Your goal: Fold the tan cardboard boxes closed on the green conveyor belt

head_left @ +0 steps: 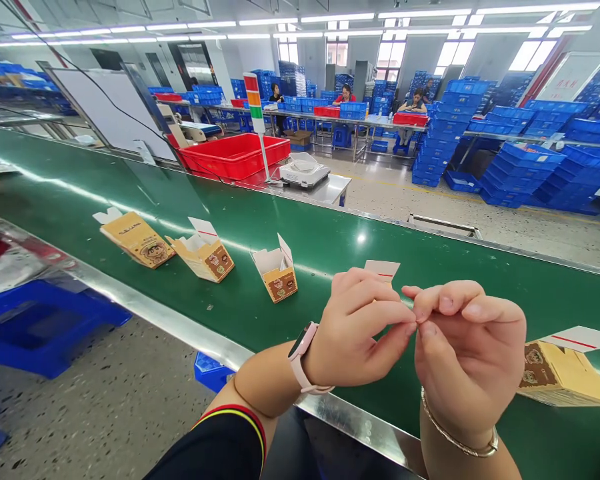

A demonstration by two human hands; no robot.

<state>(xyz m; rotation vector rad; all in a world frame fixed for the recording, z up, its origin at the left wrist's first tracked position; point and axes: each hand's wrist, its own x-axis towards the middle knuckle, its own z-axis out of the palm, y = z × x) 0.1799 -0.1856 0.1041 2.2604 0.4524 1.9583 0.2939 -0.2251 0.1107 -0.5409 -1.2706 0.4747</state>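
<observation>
Delicately, fingers (380, 312) of the left hand (355, 330) and right hand (473, 363) are pinched tip to tip; whether anything is held cannot be told. Angular cardboard boxes (283, 285), flaps (204, 230) raised, are spaced along the glossy green belt (330, 240), one beside the right hand.

Remotely, I see tall windows (392, 50) and strip lights (337, 18) beyond the signal tower (255, 103), a white panel (100, 120) left of it, speckled floor (375, 185) to its right.
</observation>
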